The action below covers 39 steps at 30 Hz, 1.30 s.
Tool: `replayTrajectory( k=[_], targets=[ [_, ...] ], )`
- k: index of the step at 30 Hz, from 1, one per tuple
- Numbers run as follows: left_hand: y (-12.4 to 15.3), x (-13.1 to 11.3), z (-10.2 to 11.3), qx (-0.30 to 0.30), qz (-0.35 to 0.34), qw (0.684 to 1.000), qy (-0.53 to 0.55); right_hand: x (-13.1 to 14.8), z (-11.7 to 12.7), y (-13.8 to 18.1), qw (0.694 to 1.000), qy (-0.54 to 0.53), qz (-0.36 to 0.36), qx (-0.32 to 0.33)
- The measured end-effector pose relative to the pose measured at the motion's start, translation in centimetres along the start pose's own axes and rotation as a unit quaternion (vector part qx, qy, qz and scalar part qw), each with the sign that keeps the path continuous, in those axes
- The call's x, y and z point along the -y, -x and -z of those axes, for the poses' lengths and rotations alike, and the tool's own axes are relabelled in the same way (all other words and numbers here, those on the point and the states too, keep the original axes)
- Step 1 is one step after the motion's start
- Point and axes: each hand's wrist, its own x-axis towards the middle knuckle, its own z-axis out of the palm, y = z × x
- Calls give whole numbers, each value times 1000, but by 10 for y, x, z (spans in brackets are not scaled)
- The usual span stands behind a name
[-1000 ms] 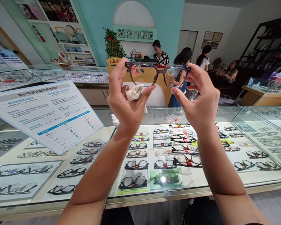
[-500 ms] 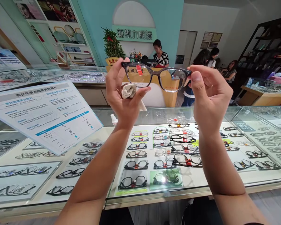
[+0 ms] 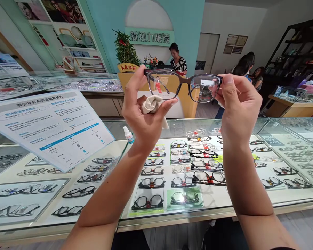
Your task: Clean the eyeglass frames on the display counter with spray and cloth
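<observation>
I hold a pair of dark-framed glasses up at eye level over a glass display counter. My left hand pinches the left end of the frame between thumb and fingers, with a crumpled beige cleaning cloth tucked in its palm. My right hand grips the right end of the frame, fingers curled. A small red tag hangs inside the left lens.
Under the glass lie several rows of spectacle frames. A tilted printed info sign stands at the left, a small spray bottle beside my left wrist. Behind are a wooden desk, a potted plant and several people.
Both hands carried the glasses a little to the right and levelled them. A person in the background walked to the right.
</observation>
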Motion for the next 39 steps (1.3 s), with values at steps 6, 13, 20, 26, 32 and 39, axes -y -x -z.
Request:
replayTrajectory(
  k=[6, 13, 20, 26, 32, 39],
  targets=[
    [3, 0, -1, 1, -32, 999, -42, 1, -1, -2, 997, -76, -20, -22],
    [1, 7, -7, -18, -48, 998, 24, 13, 2, -1, 995, -83, -47, -1],
    [4, 26, -5, 47, -15, 997, 60, 13, -4, -2, 941, -333, -45, -51],
    [6, 32, -9, 44, -25, 996, 69, 13, -7, -2, 935, -349, -39, -59],
    [6, 19, -14, 17, -56, 996, 71, 1, -8, -2, 963, -267, -13, -40],
    [0, 14, -17, 30, -91, 992, 88, 4, -12, -2, 932, -353, -62, -48]
  ],
)
